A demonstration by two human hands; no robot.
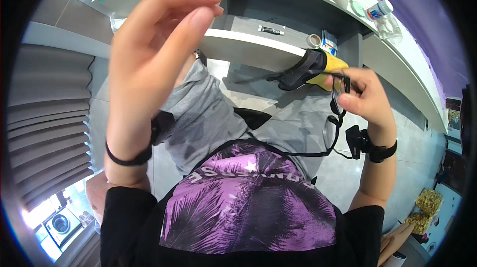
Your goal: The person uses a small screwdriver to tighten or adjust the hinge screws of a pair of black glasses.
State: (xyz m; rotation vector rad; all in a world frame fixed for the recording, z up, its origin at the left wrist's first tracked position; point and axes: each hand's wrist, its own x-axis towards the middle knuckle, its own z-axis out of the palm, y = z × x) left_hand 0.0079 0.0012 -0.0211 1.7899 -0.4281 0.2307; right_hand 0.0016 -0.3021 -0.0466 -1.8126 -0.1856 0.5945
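A white desk curves across the far side in front of you, its grey-bottomed drawer pulled out toward your knees. Nearer, your black and purple shirt covers your lap's edge, above grey shorts. Your left hand is raised in front of the drawer, fingers curved and thumb near the fingertips; you cannot tell here whether they touch. Your right hand, well apart from it, is closed on the black-framed glasses, which hang over your right thigh with their arms spread. Just beyond those glasses, a yellow and black pouch overlaps the drawer's front edge in view. On the desk, a white bottle lies tilted; in the drawer, there is a small black and white tube.
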